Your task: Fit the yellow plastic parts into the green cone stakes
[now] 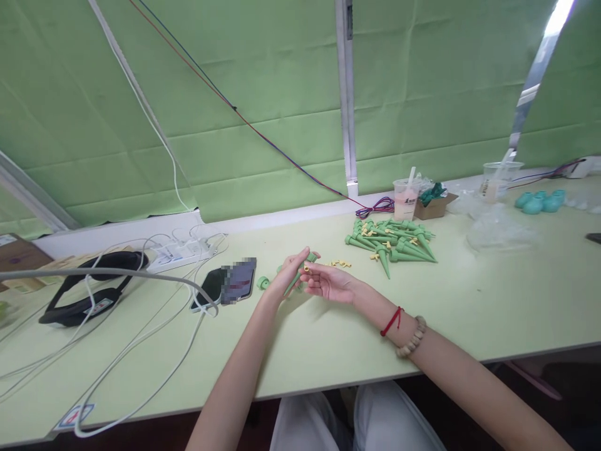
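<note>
A green spike (300,270) sits pinched in my left hand (290,273) above the table's (328,351) middle; my right hand (331,283) pinches a small yellow piece (307,269) against it. More spikes (392,241) lie piled far right.

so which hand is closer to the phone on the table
Left. The left hand is just right of the phone, holding a green spike. The right hand sits farther right, beyond the left, pinching a small yellow piece.
</note>
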A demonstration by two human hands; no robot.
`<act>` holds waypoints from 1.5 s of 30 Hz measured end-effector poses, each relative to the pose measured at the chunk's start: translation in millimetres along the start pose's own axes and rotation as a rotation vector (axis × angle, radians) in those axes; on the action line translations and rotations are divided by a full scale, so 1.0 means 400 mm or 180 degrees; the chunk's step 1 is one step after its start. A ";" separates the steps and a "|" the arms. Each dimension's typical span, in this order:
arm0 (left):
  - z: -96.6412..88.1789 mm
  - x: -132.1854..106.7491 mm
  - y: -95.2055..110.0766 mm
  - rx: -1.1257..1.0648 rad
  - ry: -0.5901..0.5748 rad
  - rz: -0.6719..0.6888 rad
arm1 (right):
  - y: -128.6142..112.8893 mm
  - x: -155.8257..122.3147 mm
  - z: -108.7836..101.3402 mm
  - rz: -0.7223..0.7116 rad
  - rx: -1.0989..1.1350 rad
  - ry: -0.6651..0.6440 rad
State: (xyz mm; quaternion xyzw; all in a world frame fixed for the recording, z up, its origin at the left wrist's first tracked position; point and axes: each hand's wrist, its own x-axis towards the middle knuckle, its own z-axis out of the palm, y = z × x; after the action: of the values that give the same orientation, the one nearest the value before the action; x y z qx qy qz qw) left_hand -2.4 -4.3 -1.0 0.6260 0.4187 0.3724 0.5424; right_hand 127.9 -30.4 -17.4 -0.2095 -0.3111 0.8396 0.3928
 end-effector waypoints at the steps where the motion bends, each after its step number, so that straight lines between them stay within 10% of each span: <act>1: 0.001 -0.001 0.003 -0.0001 0.0011 0.0012 | -0.004 -0.003 0.004 -0.0018 -0.0088 0.0042; 24: -0.018 0.008 -0.003 0.1201 0.0202 0.0387 | -0.013 -0.019 0.004 -0.0542 -0.2430 0.1016; 31: -0.011 0.024 -0.035 0.1450 0.0687 0.0361 | 0.038 0.012 -0.038 -0.1655 -0.4286 0.1722; 40: -0.006 0.019 -0.014 0.0484 0.0387 0.0471 | 0.026 0.004 0.016 -0.0158 -0.0662 0.0111; 45: 0.004 0.002 -0.002 0.0168 0.0231 0.0304 | 0.025 -0.009 0.026 -0.0040 0.0419 -0.0274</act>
State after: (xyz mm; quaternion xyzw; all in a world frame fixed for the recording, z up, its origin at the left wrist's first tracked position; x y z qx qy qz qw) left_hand -0.7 -4.0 -2.1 0.6453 0.4175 0.4091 0.4918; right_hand 118.5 -41.8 -16.3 -0.1450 -0.2731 0.8640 0.3973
